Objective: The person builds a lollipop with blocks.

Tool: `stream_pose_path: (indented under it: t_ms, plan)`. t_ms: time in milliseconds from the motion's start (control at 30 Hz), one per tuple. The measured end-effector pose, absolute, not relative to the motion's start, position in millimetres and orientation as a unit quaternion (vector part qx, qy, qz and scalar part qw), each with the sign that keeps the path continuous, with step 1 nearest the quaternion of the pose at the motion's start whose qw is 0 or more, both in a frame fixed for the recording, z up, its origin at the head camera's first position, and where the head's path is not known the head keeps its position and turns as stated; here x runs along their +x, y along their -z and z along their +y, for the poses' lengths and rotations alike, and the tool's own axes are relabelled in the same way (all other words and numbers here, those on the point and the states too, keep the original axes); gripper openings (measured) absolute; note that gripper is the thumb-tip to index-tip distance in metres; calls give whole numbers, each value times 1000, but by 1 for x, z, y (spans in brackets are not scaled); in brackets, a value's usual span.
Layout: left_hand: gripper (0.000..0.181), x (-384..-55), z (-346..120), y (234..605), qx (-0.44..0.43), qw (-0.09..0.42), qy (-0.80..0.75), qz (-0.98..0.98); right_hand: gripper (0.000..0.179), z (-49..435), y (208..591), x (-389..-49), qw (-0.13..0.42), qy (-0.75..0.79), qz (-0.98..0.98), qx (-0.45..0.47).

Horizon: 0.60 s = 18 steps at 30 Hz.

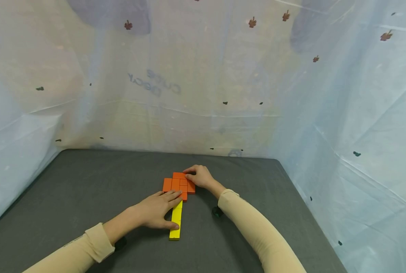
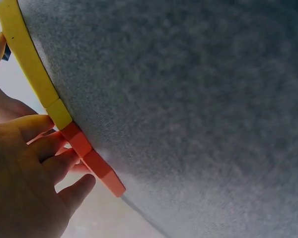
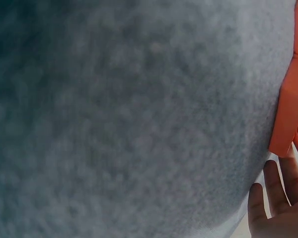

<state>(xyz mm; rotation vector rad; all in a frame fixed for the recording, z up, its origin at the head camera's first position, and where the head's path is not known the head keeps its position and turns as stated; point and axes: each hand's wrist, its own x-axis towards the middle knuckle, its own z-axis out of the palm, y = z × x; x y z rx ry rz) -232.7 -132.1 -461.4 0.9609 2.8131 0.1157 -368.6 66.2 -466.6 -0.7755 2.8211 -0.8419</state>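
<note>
Several flat orange blocks (image 1: 175, 184) lie fitted together on the dark table, with a yellow strip of blocks (image 1: 176, 216) running from their near side. My left hand (image 1: 155, 210) lies across the strip with spread fingers. Its fingertips touch the nearest orange blocks and its thumb rests on the yellow strip (image 2: 27, 54). At the far right corner of the orange group, my right hand (image 1: 203, 177) pinches the farthest orange block (image 1: 178, 175) between thumb and index finger. Its other fingers stay loosely extended beside the orange blocks (image 3: 288, 114) in the right wrist view.
A dark grey cloth-covered table (image 1: 87, 189) spreads around the blocks. Pale translucent sheeting (image 1: 203, 94) with small leaf marks hangs behind the table and along both sides.
</note>
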Motion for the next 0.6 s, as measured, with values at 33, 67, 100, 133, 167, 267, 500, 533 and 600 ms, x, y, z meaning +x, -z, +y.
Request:
stream_pose_path:
  t_ms: [33, 67, 100, 133, 167, 267, 500, 533, 600]
  plan:
    - [98, -233, -132, 461, 321, 84, -39, 943, 29, 66, 467, -369, 49, 277, 925, -254]
    - [98, -233, -132, 462, 320, 84, -39, 943, 30, 67, 467, -369, 49, 280, 925, -254]
    - [98, -233, -132, 462, 320, 83, -39, 943, 30, 67, 467, -369, 48, 285, 924, -252]
    - [98, -234, -132, 462, 320, 83, -38, 943, 31, 68, 466, -369, 49, 292, 922, -249]
    - [99, -234, -131, 462, 319, 81, -36, 943, 32, 69, 466, -369, 49, 299, 921, -247]
    - [99, -236, -131, 462, 322, 78, -35, 943, 37, 71, 463, -366, 51, 330, 912, -239]
    - [97, -238, -142, 463, 307, 40, -44, 950, 46, 86, 448, -350, 32, 368, 900, -230]
    - [97, -239, -146, 462, 301, 25, -43, 952, 47, 91, 445, -348, 21, 363, 902, -231]
    - [96, -242, -155, 458, 283, -4, -42, 958, 50, 100, 439, -344, -8, 345, 910, -230]
